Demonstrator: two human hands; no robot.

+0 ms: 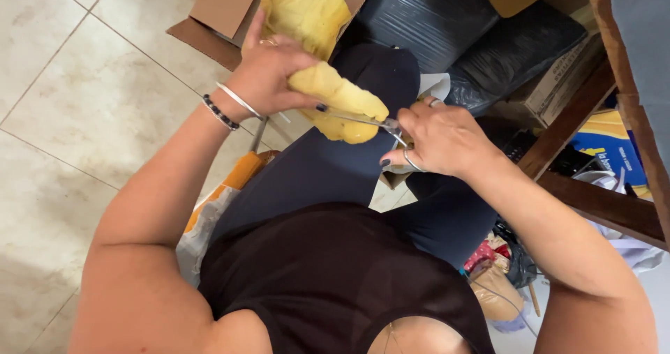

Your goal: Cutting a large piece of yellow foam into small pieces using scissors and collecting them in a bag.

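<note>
While a strip of yellow foam (340, 97) is gripped by the left hand (269, 75), its free end is met by the blades of a pair of scissors (373, 122) held in the right hand (443, 139). The left hand's fingers are curled tight round the foam, thumb pressed on the underside; 2 bracelets (227, 106) are worn at that wrist. The right hand is closed round the scissor handles, w/ fingers thru the metal loops; the blades are seen slightly parted at the foam's lower edge. The foam is held above the lap, over dark trousers (328, 172), approx. centre of view. A bigger piece of the same yellow foam (307, 5) is seen behind the left hand, resting in an open cardboard box (223, 9) on the tiled floor (84, 103). Black plastic-wrapped bundles (447, 26) are stacked beside the box, and a wooden table frame (579, 110) is seen at right. A plastic bag (202, 221) lies by the left thigh.
</note>
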